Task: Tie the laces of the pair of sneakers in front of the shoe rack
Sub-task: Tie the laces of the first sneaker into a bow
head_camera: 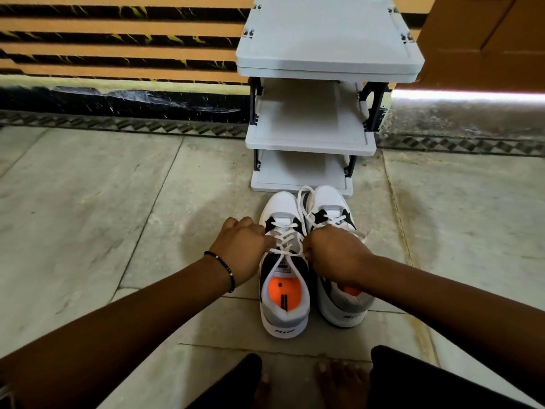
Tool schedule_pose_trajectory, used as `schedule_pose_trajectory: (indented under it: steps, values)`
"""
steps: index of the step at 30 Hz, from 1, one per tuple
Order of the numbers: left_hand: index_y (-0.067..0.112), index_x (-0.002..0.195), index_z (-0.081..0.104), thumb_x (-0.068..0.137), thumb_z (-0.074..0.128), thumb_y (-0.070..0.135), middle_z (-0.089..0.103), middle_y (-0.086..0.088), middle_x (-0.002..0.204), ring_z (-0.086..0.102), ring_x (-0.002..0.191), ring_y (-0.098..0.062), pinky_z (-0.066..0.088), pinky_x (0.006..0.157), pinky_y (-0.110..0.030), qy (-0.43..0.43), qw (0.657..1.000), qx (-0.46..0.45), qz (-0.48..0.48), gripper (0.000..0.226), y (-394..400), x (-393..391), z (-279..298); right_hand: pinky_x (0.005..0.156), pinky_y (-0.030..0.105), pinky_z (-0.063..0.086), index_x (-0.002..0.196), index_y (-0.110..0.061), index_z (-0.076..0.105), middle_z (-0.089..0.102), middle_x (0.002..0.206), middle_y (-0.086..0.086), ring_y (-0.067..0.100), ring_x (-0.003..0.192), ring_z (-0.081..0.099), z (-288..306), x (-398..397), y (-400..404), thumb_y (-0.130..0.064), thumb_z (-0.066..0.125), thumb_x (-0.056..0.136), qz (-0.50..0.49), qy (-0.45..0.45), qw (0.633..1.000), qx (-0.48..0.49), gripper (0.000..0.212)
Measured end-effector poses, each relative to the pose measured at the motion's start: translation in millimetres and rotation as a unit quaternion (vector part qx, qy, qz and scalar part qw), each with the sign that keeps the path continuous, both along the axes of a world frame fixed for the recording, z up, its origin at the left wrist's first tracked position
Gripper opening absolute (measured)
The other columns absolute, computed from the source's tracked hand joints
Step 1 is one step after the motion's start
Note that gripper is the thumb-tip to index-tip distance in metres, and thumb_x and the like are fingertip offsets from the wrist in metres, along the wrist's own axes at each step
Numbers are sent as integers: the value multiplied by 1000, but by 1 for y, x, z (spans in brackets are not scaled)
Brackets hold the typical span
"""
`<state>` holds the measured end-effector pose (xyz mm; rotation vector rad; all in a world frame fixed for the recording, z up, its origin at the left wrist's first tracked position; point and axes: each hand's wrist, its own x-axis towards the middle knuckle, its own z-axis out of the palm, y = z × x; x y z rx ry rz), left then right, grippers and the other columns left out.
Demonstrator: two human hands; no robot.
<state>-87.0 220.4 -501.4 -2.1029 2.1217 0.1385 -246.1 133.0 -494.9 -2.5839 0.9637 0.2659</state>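
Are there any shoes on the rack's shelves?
No, the rack shelves are bare; both sneakers sit on the floor before it.

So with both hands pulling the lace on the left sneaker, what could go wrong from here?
1. The right hand rests over the right sneaker, whose loose lace loops toward the left sneaker; it might get caught into the knot.
2. The left hand and right hand pull outward on an unweighted shoe, so it may slide or tip.

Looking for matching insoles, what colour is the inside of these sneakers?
Bright orange insole inside the left sneaker, clearest in the head view.
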Motion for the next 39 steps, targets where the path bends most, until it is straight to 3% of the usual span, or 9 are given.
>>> schedule_pose_trajectory:
  steps: [16,20,23,26,28,31,33,36,39]
  values:
    - [25,113,56,82,42,3,61,0,114,50,112,-22,31,94,-32,23,999,35,-29,40,14,15,-10,66,28,35,93,-9,64,68,97,15,32,91,62,-6,-3,5,-20,54,82,66,53,992,-90,19]
    - [22,110,56,84,44,7,63,-2,113,54,107,-23,34,91,-31,24,998,47,-21,32,15,14,-11,76,30,29,95,-10,64,67,98,12,29,101,53,-6,-6,7,-19,51,83,123,75,977,-157,20]
    - [17,109,56,87,42,8,65,-6,109,58,100,-26,37,85,-31,31,998,52,-6,27,16,19,-12,83,28,38,88,-14,65,66,89,2,10,90,55,3,-9,5,-15,49,87,83,-1,997,4,17]
    - [12,98,59,88,40,19,68,-11,97,60,90,-29,39,75,-31,134,990,-32,19,23,22,13,-13,66,2,40,80,-7,65,61,71,-8,-11,61,55,19,-5,5,-10,47,93,-34,-149,944,291,22]
    - [8,85,61,89,37,31,70,-13,86,62,80,-26,44,70,-32,301,943,-99,102,34,25,2,-11,66,1,40,78,-6,65,62,71,-6,-11,62,55,19,-2,9,-11,47,94,-100,-227,898,362,24]
    - [2,79,66,94,42,29,71,-12,84,65,80,-21,48,77,-25,486,832,-98,248,39,17,-8,-10,72,15,47,73,-12,62,64,74,1,7,74,60,7,3,22,-18,47,94,-207,-328,814,433,27]
    - [4,70,62,94,42,29,68,-15,82,65,73,-17,52,76,-29,598,728,-78,325,40,12,-12,-8,75,23,51,73,-10,61,67,76,3,14,79,64,3,8,30,-16,47,95,-267,-377,753,469,27]
    - [11,66,55,94,42,26,69,-10,79,67,72,-17,53,74,-28,719,577,-72,382,34,11,-16,-2,74,24,55,75,-6,61,67,76,5,16,77,66,7,17,34,-8,44,95,-309,-408,707,488,26]
    - [17,75,57,94,43,23,71,5,69,68,64,-7,50,67,-27,748,543,-73,376,25,15,-17,0,56,18,49,77,-10,62,66,72,3,10,65,63,9,20,34,-7,42,95,-338,-383,715,477,27]
